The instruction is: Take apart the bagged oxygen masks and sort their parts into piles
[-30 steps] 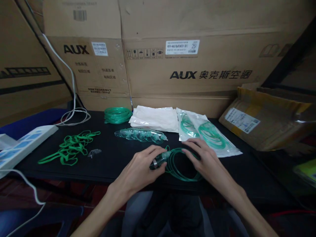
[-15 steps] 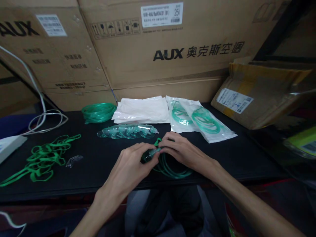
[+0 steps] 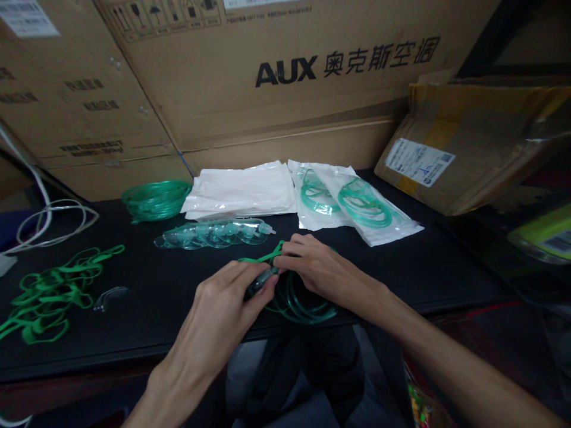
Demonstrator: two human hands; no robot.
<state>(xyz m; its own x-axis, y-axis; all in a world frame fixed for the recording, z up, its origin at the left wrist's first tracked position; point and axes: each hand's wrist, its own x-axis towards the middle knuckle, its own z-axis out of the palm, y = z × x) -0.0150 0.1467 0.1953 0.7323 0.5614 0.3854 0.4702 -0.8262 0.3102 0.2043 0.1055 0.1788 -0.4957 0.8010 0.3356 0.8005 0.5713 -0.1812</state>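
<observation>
My left hand is closed around a clear green oxygen mask, its thumb and forefinger pinching the mask near its tip; much of the mask is hidden by the fingers. Against that same tip, my right hand has its fingertips pressed together on a green elastic strap, which loops out behind the left fingers. Below the right hand lies a loose coil of green tubing. Just beyond the hands sits a row of nested clear masks.
Green straps lie tangled at left, beside thin clear nose clips. Coiled tubing, a stack of white pouches and filled pouches line the back. Cardboard boxes stand behind; a taped carton is at right.
The green strap now shows stretched out to the left behind my left fingers. Both hands keep their grip at the mask's tip. The camera view has tilted down and shifted slightly.
</observation>
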